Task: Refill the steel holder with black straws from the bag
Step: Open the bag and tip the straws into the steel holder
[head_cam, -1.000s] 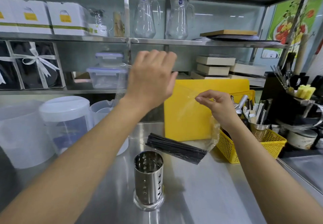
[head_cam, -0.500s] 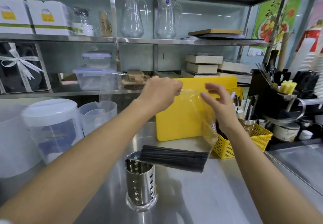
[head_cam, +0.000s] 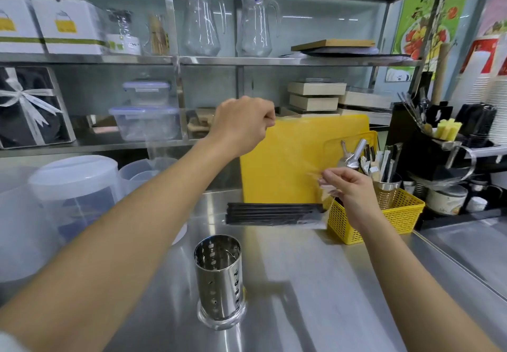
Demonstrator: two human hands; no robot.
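Both hands pinch the clear bag (head_cam: 295, 159), barely visible: left hand (head_cam: 242, 123) at 12 o'clock, right hand (head_cam: 347, 187) at 2. Black straws (head_cam: 274, 213) hang above the steel holder (head_cam: 219, 277).

Yellow board (head_cam: 285, 159) beside yellow basket (head_cam: 397, 214)

Holder (head_cam: 219, 280) stands alone below both hands, mouth open, bare table (head_cam: 315, 283) all round it. Straws (head_cam: 274, 213) in bag (head_cam: 296, 159) hang between left hand (head_cam: 242, 123) and right hand (head_cam: 348, 187). Yellow basket (head_cam: 395, 214) touching right hand, cutting board (head_cam: 288, 159) just behind. Tubs (head_cam: 74, 187) crowd space under left forearm.
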